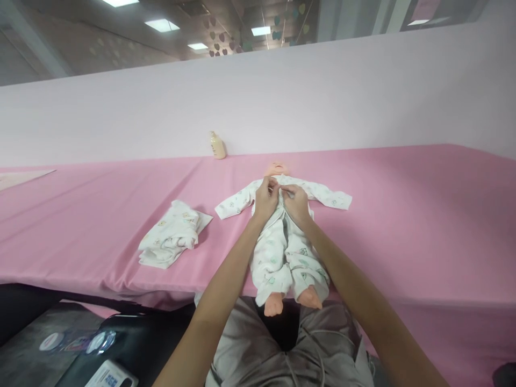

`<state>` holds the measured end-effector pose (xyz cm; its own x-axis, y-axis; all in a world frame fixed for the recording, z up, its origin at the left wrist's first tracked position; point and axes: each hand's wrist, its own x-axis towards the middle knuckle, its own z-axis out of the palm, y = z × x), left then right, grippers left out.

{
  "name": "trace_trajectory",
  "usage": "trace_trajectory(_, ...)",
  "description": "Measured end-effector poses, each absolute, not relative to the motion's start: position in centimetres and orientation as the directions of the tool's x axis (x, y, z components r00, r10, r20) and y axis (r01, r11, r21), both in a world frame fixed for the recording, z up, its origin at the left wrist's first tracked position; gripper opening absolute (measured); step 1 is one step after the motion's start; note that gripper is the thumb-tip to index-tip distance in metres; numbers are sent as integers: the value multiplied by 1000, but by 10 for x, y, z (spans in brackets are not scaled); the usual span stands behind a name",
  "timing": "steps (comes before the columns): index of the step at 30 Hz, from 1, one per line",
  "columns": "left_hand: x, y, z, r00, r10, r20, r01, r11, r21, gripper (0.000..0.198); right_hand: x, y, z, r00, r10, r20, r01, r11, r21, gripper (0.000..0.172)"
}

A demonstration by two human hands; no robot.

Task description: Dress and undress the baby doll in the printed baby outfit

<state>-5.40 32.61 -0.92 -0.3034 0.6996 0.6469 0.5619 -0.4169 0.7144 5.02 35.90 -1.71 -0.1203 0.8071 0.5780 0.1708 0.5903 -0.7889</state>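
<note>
A baby doll (273, 305) lies on its back, its feet toward me and hanging just past the table's front edge. It wears a white long-sleeved baby romper (271, 258) with a small green print, sleeves spread to both sides. My left hand (266, 201) is closed in a pinch on the romper's front at the upper chest. Close beside it, my right hand (296, 205) pinches the same front edge, fingertips nearly meeting the left ones. Whatever fastener may lie between the fingers is hidden.
A folded white printed cloth (173, 235) rests left of the doll on the pink tablecloth (403, 226). Against the white wall stands a cream pump bottle (217, 145). Below left, plastic bottles (99, 342) and a white phone-like object (110, 374) lie on a dark surface.
</note>
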Motion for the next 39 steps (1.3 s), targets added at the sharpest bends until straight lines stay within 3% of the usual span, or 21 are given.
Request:
trace_trajectory(4, -59, 325, -6, -324, 830, 453, 329, -350, 877, 24, 57, 349, -22, -112, 821, 559, 151, 570, -807, 29)
trace_trajectory(6, -59, 319, 0, -277, 905, 323, 337, -223, 915, 22, 62, 343, -25, -93, 782, 616, 206, 620, -757, 26)
trace_trajectory(8, -59, 311, 7, -204, 954, 218, 442, -109, 891, 24, 66, 338, -27, -108, 745, 658, 261, 660, -705, 16)
trace_trajectory(11, -60, 299, 18, -72, 980, 185, 600, -105, 793, 29, 71, 333, -29, -166, 724, 669, 309, 683, -662, 11)
trace_trajectory(17, -70, 292, 24, 81, 993, 90, 632, -121, 765, 20, 82, 334, -34, -313, 676, 667, 301, 737, -606, 8)
trace_trajectory(28, -71, 292, 26, 79, 990, 120, 629, -143, 764, 20, 91, 340, -25, -323, 792, 519, 169, 588, -791, 5)
trace_trajectory(36, -59, 294, 22, 17, 968, 250, 550, -218, 806, 16, 86, 334, -24, -101, 793, 601, 182, 609, -772, 7)
trace_trajectory(39, -55, 297, 18, -20, 961, 276, 485, -233, 843, 14, 86, 330, -23, -123, 765, 632, 146, 644, -751, 12)
